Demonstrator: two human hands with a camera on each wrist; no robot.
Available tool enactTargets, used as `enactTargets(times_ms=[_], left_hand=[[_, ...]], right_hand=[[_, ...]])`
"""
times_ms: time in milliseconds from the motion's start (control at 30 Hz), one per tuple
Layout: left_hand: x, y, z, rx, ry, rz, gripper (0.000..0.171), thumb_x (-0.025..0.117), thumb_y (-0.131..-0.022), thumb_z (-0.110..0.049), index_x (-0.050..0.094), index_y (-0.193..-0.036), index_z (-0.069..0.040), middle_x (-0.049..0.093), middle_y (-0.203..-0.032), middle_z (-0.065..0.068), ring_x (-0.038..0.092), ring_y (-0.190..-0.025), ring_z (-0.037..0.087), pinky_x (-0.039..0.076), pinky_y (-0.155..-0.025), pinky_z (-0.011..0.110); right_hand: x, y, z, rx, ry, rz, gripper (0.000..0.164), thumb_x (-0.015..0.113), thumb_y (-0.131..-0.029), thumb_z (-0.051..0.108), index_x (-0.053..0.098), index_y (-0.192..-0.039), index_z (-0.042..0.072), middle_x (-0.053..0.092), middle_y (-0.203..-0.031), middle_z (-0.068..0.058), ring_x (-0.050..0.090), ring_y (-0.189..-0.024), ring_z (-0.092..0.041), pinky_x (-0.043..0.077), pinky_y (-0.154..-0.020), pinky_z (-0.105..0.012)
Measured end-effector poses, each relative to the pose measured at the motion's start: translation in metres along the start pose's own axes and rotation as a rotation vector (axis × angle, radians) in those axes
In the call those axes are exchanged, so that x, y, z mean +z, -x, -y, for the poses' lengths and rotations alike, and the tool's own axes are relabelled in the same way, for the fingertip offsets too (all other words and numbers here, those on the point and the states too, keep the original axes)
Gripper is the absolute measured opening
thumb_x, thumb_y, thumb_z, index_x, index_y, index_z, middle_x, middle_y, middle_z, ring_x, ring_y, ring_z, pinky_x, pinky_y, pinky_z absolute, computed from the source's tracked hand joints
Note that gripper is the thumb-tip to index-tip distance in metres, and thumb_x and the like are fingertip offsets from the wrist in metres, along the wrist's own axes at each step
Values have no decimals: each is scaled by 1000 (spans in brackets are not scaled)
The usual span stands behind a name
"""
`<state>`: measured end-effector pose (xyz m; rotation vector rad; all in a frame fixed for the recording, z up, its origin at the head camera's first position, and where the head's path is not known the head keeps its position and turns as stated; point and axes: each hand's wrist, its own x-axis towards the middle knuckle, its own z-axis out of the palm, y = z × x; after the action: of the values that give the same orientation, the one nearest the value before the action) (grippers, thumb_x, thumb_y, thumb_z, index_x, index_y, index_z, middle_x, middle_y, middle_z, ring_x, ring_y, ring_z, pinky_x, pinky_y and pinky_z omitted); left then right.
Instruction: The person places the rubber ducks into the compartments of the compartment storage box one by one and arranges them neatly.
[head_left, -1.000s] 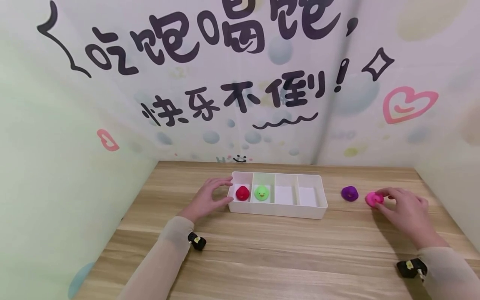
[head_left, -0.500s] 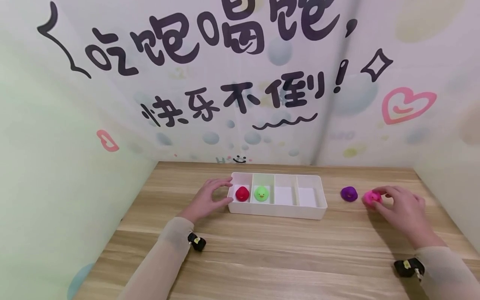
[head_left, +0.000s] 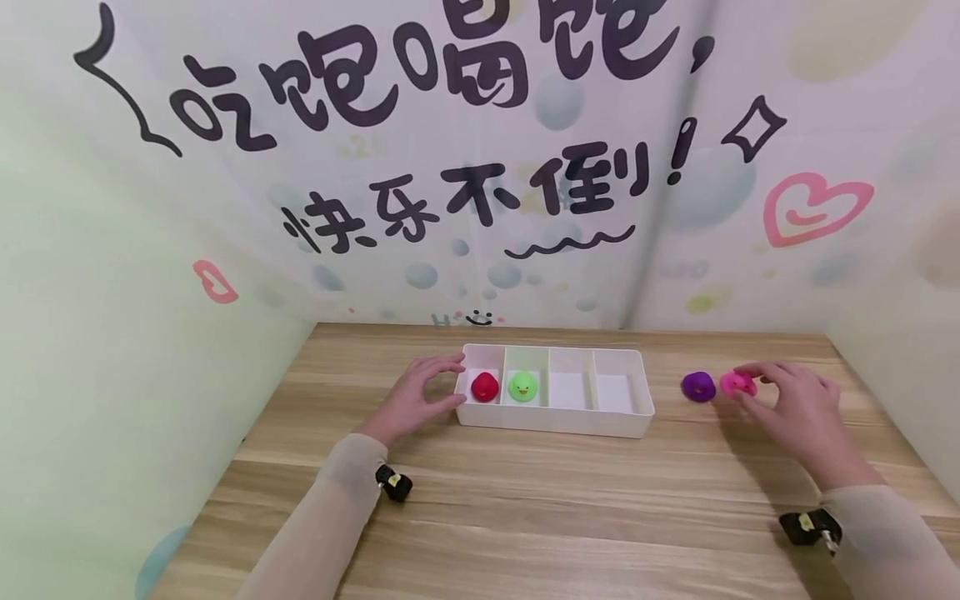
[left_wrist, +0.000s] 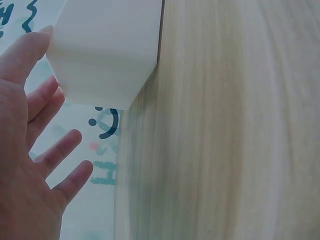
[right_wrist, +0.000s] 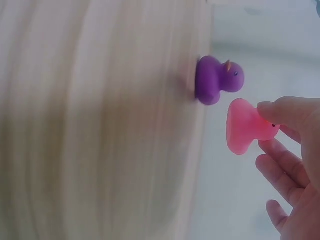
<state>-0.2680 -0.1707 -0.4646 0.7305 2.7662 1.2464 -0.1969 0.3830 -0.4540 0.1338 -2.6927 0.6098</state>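
My right hand [head_left: 801, 417] pinches a pink rubber duck [right_wrist: 242, 127] by its head between thumb and fingertips. In the right wrist view the duck's base is raised off the tabletop. A purple rubber duck [head_left: 698, 387] sits on the table just left of it. My left hand [head_left: 412, 396] is at the left end of a white divided box [head_left: 555, 419], thumb and fingertips at its rim and the other fingers spread in the left wrist view. In the box's leftmost compartment sits a red rubber duck [head_left: 485, 387]; a green rubber duck [head_left: 522, 386] occupies the compartment beside it.
The box stands on a wood-grain table [head_left: 525, 517] towards its back edge. Behind it hangs a printed white wall cloth [head_left: 420, 292] with dark lettering, and pale walls close in both sides. Black wrist cameras sit on both cuffs.
My right hand has lifted the pink duck and carried it slightly left, closer to the purple duck. The left hand and the box have stayed in place.
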Motion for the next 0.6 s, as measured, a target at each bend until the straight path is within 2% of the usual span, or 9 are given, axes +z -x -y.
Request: enactTargets(times_ms=[233,433,600], left_hand=[[2,-1,-1,-1,12,3,49,80,-92,-32,65,-135,-14,52,-157,-5,41,-144,26,35,-121,59],[2,-1,0,6,2,1,49,80,-92,-30,65,-135,-14,52,-158,-4,42,-143,27,35,-120,59],[1,-1,1,11,-5,-8,49,80,-92,-31,66,-135,-13,52,-157,-3,42,-143,27,36,-120,58]], right_hand=[[-3,-4,11,-36,1,-34,31,80,-87,15,69,-115,8,69,-112,-23,56,-110,-46,24,-91,-68],[-1,-10,19,-43,-4,-49,33,82,-87,16,69,-116,8,69,-111,-23,55,-109,-47,24,-91,-70],[4,-15,32,-92,-33,-97,31,84,-84,13,71,-112,10,70,-104,-18,57,-105,-40,26,-91,-68]])
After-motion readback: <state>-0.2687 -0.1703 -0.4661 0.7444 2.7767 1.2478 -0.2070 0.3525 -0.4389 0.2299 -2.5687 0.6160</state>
